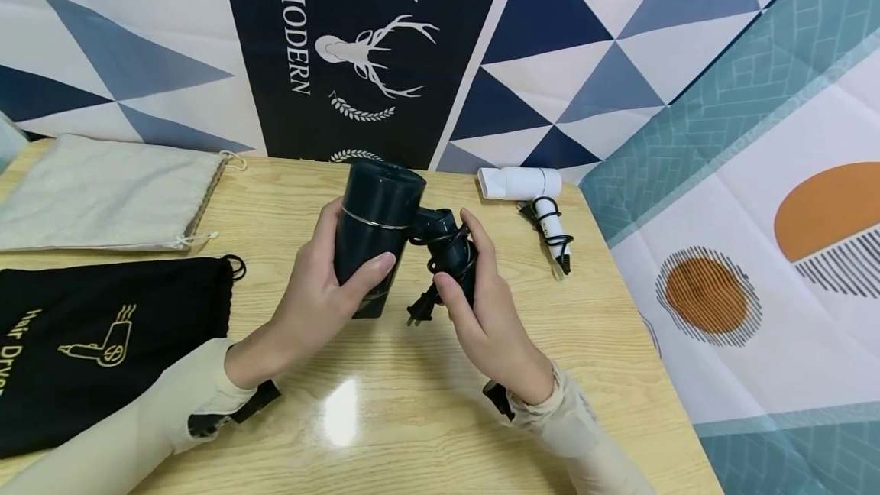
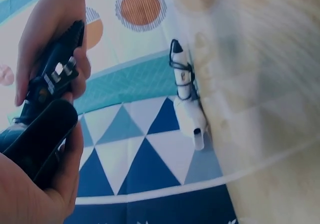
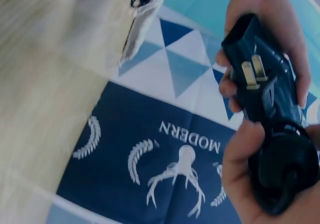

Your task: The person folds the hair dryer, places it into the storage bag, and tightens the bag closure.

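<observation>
A black hair dryer [image 1: 374, 231] is held up above the wooden table. My left hand [image 1: 312, 300] grips its wide barrel, which has a thin silver ring, with the thumb across the near side. My right hand [image 1: 498, 327] holds the handle [image 1: 454, 254], around which the black cord is wound. The two-prong plug [image 1: 421, 305] hangs beside the handle; its metal prongs [image 3: 254, 72] show clearly in the right wrist view. In the left wrist view, the dark barrel end [image 2: 47, 131] partly covers the handle.
A white hair dryer [image 1: 524, 183] with a black cord around its handle lies at the table's back right. On the left are a beige drawstring bag [image 1: 110, 193] and a black drawstring bag [image 1: 165, 304] printed with a hair dryer. Patterned cloth [image 1: 564, 29] stands behind the table [image 1: 412, 418].
</observation>
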`<state>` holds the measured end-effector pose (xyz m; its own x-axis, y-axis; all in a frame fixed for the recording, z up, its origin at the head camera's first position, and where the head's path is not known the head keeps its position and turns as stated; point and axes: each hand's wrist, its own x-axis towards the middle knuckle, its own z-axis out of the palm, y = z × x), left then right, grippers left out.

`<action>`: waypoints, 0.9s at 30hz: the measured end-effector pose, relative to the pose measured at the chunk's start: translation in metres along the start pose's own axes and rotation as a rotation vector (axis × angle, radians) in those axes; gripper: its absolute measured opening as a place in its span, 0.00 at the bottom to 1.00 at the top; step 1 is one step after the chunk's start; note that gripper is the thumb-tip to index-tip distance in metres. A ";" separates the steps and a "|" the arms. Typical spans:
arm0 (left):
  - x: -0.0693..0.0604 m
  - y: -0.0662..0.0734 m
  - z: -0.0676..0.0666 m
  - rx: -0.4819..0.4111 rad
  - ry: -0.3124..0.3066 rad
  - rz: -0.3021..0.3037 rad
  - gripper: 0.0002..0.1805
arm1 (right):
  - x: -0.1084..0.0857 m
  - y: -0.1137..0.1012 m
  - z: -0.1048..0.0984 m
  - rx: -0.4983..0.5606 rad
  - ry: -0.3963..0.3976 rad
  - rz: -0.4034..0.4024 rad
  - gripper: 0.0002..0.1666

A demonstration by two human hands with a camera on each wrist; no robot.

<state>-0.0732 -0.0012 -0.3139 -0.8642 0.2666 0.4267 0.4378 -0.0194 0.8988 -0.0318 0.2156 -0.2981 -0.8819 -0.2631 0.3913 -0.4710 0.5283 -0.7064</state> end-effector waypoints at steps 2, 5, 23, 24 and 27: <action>-0.002 0.000 0.002 -0.006 0.026 0.005 0.35 | -0.001 -0.001 0.003 0.001 0.027 -0.016 0.40; -0.004 -0.001 0.005 -0.028 0.063 0.009 0.33 | -0.003 -0.003 0.008 0.008 0.075 -0.026 0.39; -0.020 -0.003 0.024 -0.163 0.119 0.048 0.34 | -0.014 -0.008 0.037 0.195 0.209 -0.025 0.38; -0.021 -0.004 0.025 -0.176 0.116 0.041 0.34 | -0.015 -0.009 0.040 0.218 0.214 -0.022 0.38; -0.024 -0.006 0.029 -0.201 0.121 0.023 0.33 | -0.016 -0.010 0.047 0.253 0.224 -0.011 0.37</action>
<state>-0.0477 0.0204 -0.3325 -0.8832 0.1462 0.4457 0.4106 -0.2185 0.8853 -0.0139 0.1763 -0.3254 -0.8633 -0.0686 0.5000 -0.4957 0.3015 -0.8145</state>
